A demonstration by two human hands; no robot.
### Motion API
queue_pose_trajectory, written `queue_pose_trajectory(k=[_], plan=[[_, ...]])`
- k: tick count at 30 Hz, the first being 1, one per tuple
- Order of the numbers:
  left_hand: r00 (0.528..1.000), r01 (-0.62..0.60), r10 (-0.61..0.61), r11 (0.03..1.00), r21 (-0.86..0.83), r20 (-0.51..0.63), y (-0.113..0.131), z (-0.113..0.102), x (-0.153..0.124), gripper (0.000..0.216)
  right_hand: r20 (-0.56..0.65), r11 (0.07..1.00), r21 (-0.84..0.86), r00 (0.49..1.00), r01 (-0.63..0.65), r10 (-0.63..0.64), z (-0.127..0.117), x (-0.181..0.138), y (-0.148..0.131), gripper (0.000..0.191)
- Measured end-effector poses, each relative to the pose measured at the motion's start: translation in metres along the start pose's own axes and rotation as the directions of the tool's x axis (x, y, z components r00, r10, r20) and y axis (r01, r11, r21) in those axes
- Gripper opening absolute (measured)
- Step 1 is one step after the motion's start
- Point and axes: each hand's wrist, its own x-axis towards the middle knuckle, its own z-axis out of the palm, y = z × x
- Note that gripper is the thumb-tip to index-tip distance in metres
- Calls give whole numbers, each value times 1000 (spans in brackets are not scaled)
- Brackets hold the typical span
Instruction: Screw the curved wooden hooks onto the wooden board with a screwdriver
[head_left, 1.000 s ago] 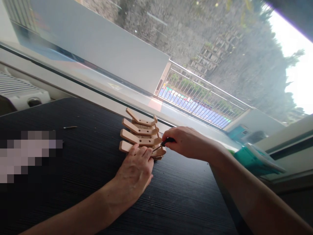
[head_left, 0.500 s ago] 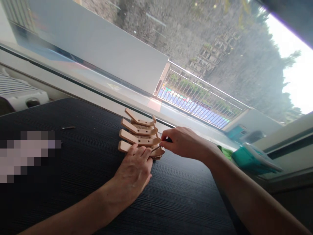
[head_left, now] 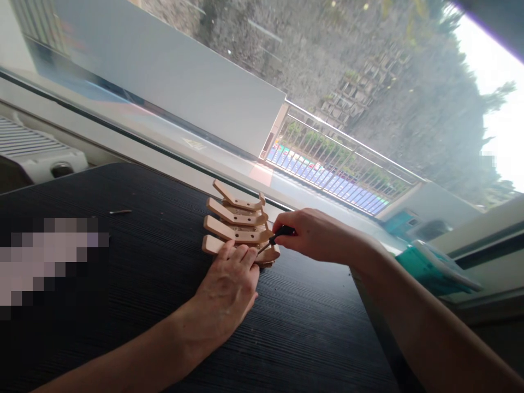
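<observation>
A wooden hook rack (head_left: 241, 220) lies on the black table, its several pale, bent hooks side by side, with dark screw holes in them. My left hand (head_left: 230, 275) is closed over the hook nearest me and hides its middle. In my right hand (head_left: 305, 232) is a screwdriver (head_left: 283, 233) with a black handle. Its thin shaft slants down to the left, towards the nearest hook beside my left fingertips. Those fingers hide the tip, so I cannot tell what it touches.
A small thin metal piece (head_left: 120, 211) lies on the black table (head_left: 164, 218) to the left. A pixelated patch covers the left edge. Beyond the table are a window sill, a white ridged appliance (head_left: 45, 155) at the left and a teal container (head_left: 434, 267) at the right.
My right hand has shifted slightly and turned, so more of the screwdriver's black handle shows. My left hand stays on the nearest hook. The whole view has moved slightly.
</observation>
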Motion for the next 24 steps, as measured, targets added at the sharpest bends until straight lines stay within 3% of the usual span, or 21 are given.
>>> queue_pose_trajectory(k=[7,15,24], plan=[[998,-1,3,1000,-26,70,0,-5,1,33,2,997,-3,997,-74,74,4,1,1,27],[997,-4,4,1000,-1,71,0,-6,2,34,13,998,-7,998,-61,61,2,-5,4,26],[1000,-20,20,1000,3,-4,-1,3,-2,30,-17,999,35,1000,-4,5,7,3,-1,18]])
